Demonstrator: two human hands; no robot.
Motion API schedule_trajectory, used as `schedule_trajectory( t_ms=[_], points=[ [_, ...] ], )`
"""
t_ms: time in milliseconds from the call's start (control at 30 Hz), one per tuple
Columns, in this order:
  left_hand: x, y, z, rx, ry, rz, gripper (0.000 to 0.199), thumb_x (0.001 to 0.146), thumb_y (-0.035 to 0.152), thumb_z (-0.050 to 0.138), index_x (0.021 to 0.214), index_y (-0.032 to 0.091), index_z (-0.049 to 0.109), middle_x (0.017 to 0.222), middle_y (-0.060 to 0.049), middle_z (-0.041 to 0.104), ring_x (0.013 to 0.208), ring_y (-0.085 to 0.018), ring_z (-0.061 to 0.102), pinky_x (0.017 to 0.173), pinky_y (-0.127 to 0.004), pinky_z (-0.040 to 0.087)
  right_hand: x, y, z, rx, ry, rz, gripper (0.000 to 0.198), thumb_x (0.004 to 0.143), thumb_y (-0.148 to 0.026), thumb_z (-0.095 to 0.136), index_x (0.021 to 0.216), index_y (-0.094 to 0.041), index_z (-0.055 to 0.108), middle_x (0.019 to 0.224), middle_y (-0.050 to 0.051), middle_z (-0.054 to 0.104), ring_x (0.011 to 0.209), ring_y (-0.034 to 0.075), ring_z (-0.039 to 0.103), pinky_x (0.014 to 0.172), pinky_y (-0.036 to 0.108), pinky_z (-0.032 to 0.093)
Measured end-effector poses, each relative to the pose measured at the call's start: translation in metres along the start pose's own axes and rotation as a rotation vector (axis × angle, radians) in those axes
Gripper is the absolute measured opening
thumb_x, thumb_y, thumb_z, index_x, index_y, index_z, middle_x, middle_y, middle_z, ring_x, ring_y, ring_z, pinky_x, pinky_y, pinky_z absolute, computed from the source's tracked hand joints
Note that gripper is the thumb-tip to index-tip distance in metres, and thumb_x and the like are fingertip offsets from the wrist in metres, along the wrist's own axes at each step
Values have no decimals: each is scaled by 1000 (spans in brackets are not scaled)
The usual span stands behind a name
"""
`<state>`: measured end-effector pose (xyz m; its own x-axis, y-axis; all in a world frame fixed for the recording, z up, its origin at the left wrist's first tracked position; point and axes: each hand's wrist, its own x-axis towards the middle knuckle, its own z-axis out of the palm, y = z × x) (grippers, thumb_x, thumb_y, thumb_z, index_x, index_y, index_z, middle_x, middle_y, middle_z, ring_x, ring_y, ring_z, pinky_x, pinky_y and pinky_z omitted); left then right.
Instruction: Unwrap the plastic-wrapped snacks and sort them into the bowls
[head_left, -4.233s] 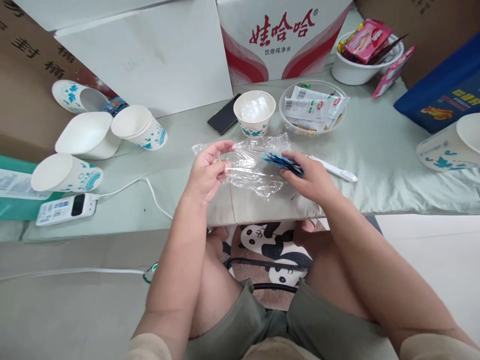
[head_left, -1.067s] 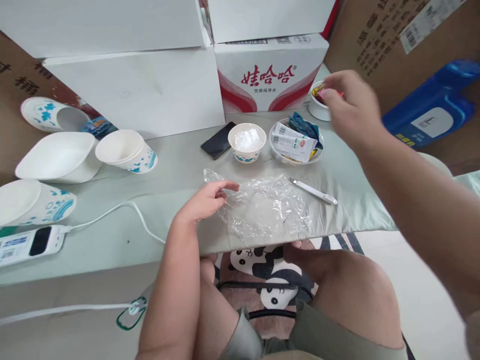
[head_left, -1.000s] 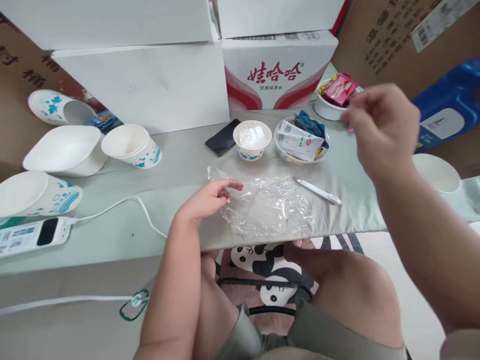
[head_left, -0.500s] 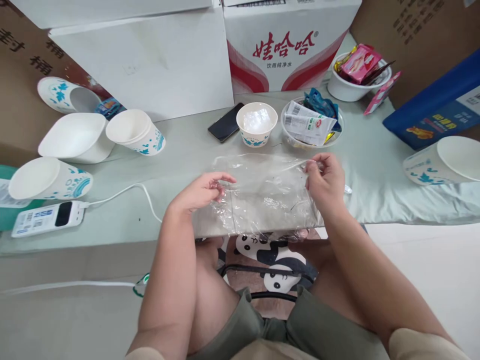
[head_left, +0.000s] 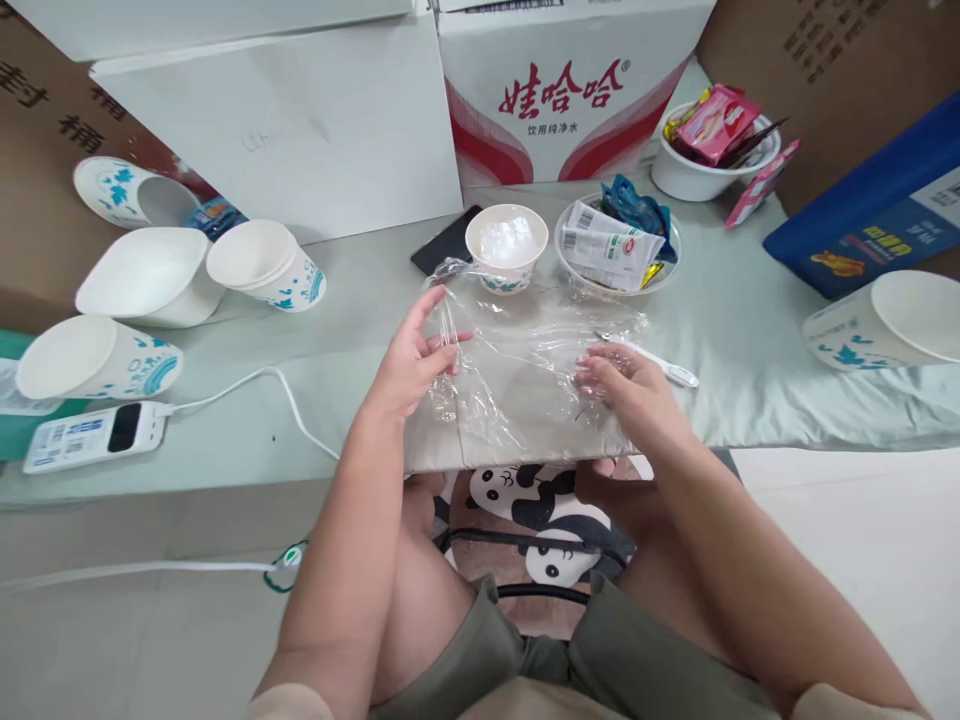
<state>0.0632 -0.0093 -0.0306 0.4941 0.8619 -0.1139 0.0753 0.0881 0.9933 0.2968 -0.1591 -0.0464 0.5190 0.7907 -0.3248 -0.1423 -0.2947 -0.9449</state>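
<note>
A clear, crinkled plastic bag or sheet (head_left: 517, 360) lies spread on the cloth-covered table in front of me. Its far edge reaches up against a paper bowl (head_left: 507, 245) with clear plastic inside. My left hand (head_left: 416, 360) is at the sheet's left side, index finger stretched out and the fingers apart, touching the film. On the right side, my right hand (head_left: 630, 385) rests over the film with loosely bent, parted fingers. Just beyond that hand lies a slim white tool (head_left: 660, 362) with a metal tip, partly under the film.
A phone (head_left: 442, 243) lies behind the paper bowl. A clear bowl of sachets (head_left: 619, 245) and a white bowl of packets (head_left: 712, 155) stand at the back right. Paper cups (head_left: 262, 265) and a power bank (head_left: 97, 438) with a cable are left. Cartons (head_left: 570, 100) line the back.
My right hand has let go of the film's upper right corner and come down and left. My left hand has risen slightly, fingers spreading. The film is flatter and reaches the bowl; the white tool shows more.
</note>
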Motion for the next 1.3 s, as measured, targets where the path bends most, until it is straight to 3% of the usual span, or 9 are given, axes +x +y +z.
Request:
schedule_trajectory(
  t_ms=[133,233,367,533,667,767,900,1133,1300],
  points=[
    [-3,3,1,-97,41,-167,116,76,34,82,158,51,2,157,-13,43,105,-23,71,70,-28,58,4,-9,3,19,76,-31,47,73,-64,73,89,-24,56,78,-1,68,60,13,67,53,25,53],
    [-7,8,3,13,-88,-408,109,77,34,83,161,36,14,108,-11,72,68,-15,69,55,-22,50,11,-11,2,31,179,-79,44,77,-64,68,92,-26,53,64,-7,58,42,9,51,38,21,37],
    [-11,14,1,273,-106,-470,52,89,30,69,138,22,53,61,3,61,38,-5,40,40,-16,29,24,-4,-7,14,254,-94,33,82,-56,66,94,-27,54,56,-9,48,37,9,36,34,24,27],
    [-13,15,-8,325,-14,-466,32,90,32,65,120,23,61,50,8,46,37,-6,33,40,-18,25,27,-2,-32,-121,348,-158,34,80,-40,69,108,-29,53,92,1,64,48,11,50,40,28,37],
    [-20,13,-16,436,-19,-458,41,84,42,67,120,23,63,47,9,41,40,-12,38,42,-22,26,-1,-12,-49,-367,509,-638,30,84,-30,65,112,-29,53,114,9,60,91,23,64,77,42,54],
    [-29,13,-24,669,133,-352,46,85,52,64,121,22,63,49,6,46,48,-17,48,50,-26,33,-30,-10,-44,-598,77,-1024,26,87,-33,65,112,-30,57,100,6,66,93,25,65,86,46,54],
    [-43,16,-35,913,255,-222,49,89,57,58,123,22,61,54,4,51,55,-20,53,58,-31,39,-46,13,-23,-1061,-516,-1020,68,79,-37,78,142,-28,53,147,12,58,133,37,55,107,58,47],
    [-71,11,-10,1013,-331,303,47,70,41,81,114,27,72,132,-10,62,127,-34,53,111,-53,42,-35,30,-25,-1058,-576,-922,21,96,-21,55,110,-26,70,131,4,72,133,28,59,107,53,50],
    [-79,6,9,980,-503,295,42,73,23,72,115,27,73,147,-9,58,141,-36,47,116,-55,40,-40,10,-32,-677,-390,-691,16,97,-29,52,94,-24,67,95,5,78,92,22,75,81,40,60]
  ],
)
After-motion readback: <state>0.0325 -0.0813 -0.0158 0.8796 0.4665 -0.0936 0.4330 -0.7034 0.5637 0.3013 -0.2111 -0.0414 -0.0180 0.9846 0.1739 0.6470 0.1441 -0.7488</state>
